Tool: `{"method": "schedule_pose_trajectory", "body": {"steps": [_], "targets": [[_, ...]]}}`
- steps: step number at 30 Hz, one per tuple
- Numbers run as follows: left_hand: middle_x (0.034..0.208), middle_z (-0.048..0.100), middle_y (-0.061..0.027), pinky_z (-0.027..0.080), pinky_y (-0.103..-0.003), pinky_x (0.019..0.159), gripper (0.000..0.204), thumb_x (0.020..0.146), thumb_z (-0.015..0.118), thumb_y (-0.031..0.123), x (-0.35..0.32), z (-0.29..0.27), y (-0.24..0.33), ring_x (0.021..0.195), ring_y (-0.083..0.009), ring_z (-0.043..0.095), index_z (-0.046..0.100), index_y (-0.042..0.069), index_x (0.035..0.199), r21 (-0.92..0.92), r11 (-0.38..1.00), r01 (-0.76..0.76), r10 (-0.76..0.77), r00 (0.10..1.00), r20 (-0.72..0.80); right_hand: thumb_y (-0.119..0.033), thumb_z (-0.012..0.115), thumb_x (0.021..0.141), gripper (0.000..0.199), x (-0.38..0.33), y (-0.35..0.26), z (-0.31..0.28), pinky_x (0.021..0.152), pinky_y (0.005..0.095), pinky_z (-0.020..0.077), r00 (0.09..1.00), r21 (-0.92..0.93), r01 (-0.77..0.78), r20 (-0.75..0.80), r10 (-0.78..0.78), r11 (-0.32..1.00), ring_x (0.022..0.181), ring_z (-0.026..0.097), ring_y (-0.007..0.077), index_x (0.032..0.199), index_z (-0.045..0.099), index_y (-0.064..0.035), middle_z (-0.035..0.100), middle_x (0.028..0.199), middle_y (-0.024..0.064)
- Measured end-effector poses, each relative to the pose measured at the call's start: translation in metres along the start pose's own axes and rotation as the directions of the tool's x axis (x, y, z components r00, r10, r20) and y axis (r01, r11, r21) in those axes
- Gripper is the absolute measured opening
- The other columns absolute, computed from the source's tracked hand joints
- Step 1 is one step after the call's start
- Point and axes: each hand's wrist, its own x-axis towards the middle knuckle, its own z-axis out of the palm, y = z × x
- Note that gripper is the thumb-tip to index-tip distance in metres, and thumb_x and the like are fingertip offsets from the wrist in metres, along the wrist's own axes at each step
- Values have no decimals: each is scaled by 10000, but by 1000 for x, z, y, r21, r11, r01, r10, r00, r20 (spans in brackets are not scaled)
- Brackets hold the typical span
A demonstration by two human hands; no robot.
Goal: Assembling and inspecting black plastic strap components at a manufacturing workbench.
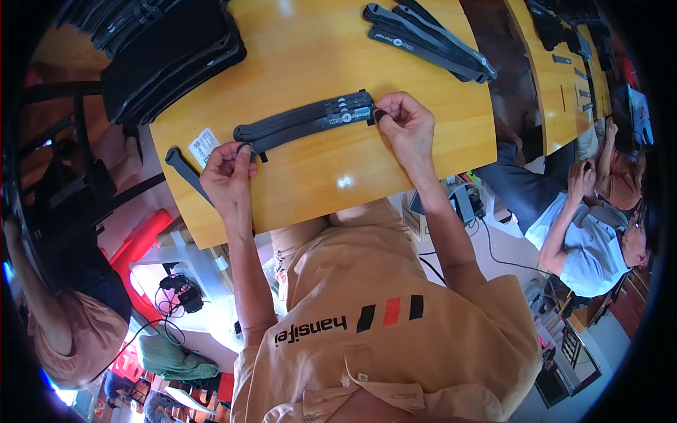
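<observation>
Both hands pinch the bundle of flat grey rubbery straps (307, 118) mid-frame: left hand (227, 171), right hand (405, 125). Keep ends aligned, flat on the yellow wooden counter (317, 176).

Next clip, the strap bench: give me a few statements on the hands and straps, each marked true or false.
1. Both hands hold the ends of the strap bundle. True: left hand at one end, right hand at the other.
2. The bundle lies on a glass table. False: a wooden table.
3. More straps lie at the far edge. True.
4. The white label sits beside the right hand. False: beside the left hand.
</observation>
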Motion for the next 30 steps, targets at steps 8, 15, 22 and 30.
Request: {"method": "schedule_pose_trajectory", "body": {"steps": [8, 15, 22, 30], "targets": [[714, 598, -30, 463, -179, 509, 71, 802, 629, 12, 1, 1, 2, 554, -61, 544, 603, -17, 862, 35, 999, 14, -14, 1000, -7, 102, 559, 690, 164, 0, 0, 0, 516, 164, 410, 999, -40, -41, -12, 41, 998, 559, 492, 25, 809, 614, 5, 577, 661, -10], [708, 599, -32, 464, -181, 505, 83, 795, 637, 17, 2, 0, -1, 549, -60, 544, 603, -20, 861, 49, 999, -6, 6, 1000, -9, 97, 555, 716, 141, 0, 0, 2, 409, 170, 375, 997, 32, -72, 1, 72, 997, 497, 471, 26, 807, 602, -1, 553, 625, -6], [698, 597, -34, 471, -189, 499, 86, 792, 637, 18, 2, 3, 2, 545, -62, 546, 600, -26, 856, 52, 999, -7, 8, 1000, -25, 88, 556, 729, 126, 1, -3, 1, 381, 172, 372, 996, 7, -92, 2, 92, 996, 477, 461, 23, 814, 594, 3, 541, 621, -9], [692, 586, -32, 439, -184, 487, 81, 802, 632, 19, 2, 3, 2, 530, -68, 532, 591, -20, 860, 37, 999, 8, -7, 1000, -21, 103, 561, 716, 145, 1, 0, 3, 389, 169, 375, 997, 57, -77, 9, 77, 995, 501, 469, 19, 815, 599, 5, 562, 653, 0]]}}
